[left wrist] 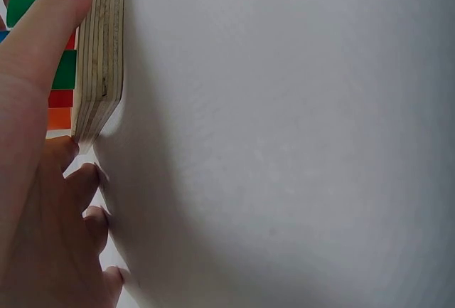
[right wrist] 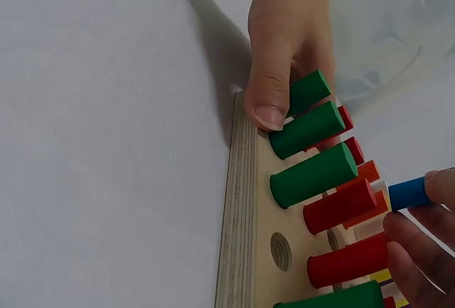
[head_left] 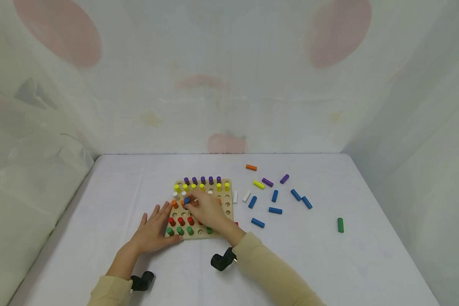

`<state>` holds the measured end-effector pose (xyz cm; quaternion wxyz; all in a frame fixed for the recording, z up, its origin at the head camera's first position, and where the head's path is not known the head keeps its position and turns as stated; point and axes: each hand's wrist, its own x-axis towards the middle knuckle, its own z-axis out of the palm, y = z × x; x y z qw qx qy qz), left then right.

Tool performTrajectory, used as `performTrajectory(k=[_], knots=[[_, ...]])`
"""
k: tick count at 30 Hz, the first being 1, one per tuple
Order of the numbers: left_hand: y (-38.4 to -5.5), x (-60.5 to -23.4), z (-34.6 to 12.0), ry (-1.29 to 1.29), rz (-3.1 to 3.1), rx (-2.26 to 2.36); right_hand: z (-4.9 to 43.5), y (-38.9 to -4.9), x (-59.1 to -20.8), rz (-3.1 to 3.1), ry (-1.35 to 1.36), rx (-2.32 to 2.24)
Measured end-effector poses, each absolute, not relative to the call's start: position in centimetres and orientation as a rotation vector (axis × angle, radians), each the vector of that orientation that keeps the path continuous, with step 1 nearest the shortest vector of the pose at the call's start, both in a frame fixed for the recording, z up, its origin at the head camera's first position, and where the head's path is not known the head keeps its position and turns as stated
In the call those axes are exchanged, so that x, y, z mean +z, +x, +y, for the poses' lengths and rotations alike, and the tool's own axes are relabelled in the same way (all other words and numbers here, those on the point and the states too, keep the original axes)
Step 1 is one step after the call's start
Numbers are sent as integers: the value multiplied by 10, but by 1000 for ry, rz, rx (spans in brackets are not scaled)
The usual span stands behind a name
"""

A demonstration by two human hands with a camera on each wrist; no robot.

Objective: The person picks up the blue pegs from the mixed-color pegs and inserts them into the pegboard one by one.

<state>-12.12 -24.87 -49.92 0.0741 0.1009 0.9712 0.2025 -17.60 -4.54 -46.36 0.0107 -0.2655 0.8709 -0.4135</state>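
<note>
A wooden pegboard [head_left: 223, 199] carries rows of purple, yellow, white, orange, red and green pegs. Thumb and fingertips of my right hand [head_left: 210, 210] pinch a blue peg [head_left: 186, 200] over the board's left part, near the orange pegs [head_left: 174, 204]. In the right wrist view, that blue peg [right wrist: 409, 193] shows beyond the red pegs [right wrist: 340, 206]. My left hand [head_left: 153, 231] rests against the board's near left corner, thumb along the front edge and fingers spread at the left side. My right hand and forearm hide part of the board's middle.
Right of the board lie several loose blue pegs [head_left: 275, 210], two white pegs [head_left: 246, 196], a yellow peg [head_left: 259, 185], two purple pegs [head_left: 267, 182] and an orange peg [head_left: 251, 167]. A green peg [head_left: 341, 225] lies farther right on the white tabletop [head_left: 367, 263].
</note>
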Motion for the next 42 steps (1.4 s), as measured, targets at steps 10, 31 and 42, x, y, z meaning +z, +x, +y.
performTrajectory(k=[10,31,42], knots=[[-123,-502,-250,313,2916,601,-56,-179,-464,2723,-906,-1197],[-121,-500,-250,318,2922,610,-74,-184,-473,2652,-968,-1083],[-121,-500,-249,317,2929,613,-80,-185,-475,2694,-986,-980]])
